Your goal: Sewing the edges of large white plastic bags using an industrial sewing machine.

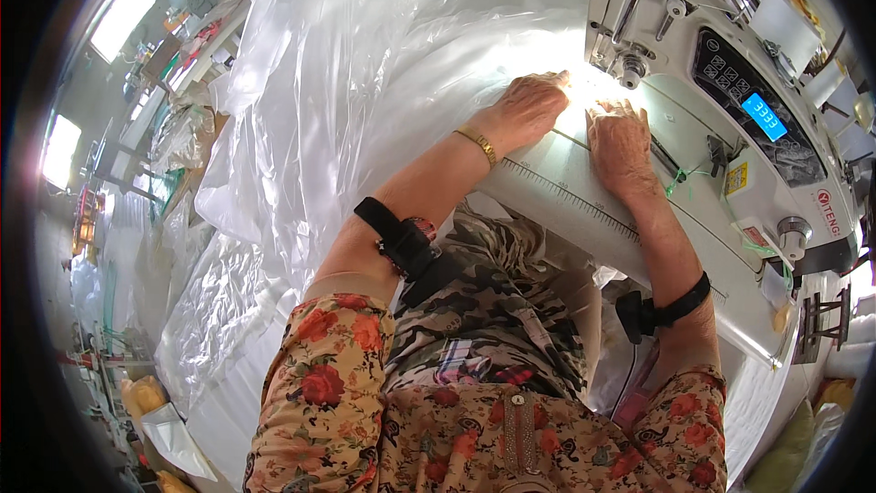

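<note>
White sheer fabric [383, 64] | glossy, crumpled | both hands flat on it

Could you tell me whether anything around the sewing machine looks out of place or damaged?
Nothing stands out. Both hands, left hand and right hand, lie flat on the white fabric by the needle of the sewing machine. The fabric bunches loosely to the left, without visible tears or spills.
</note>
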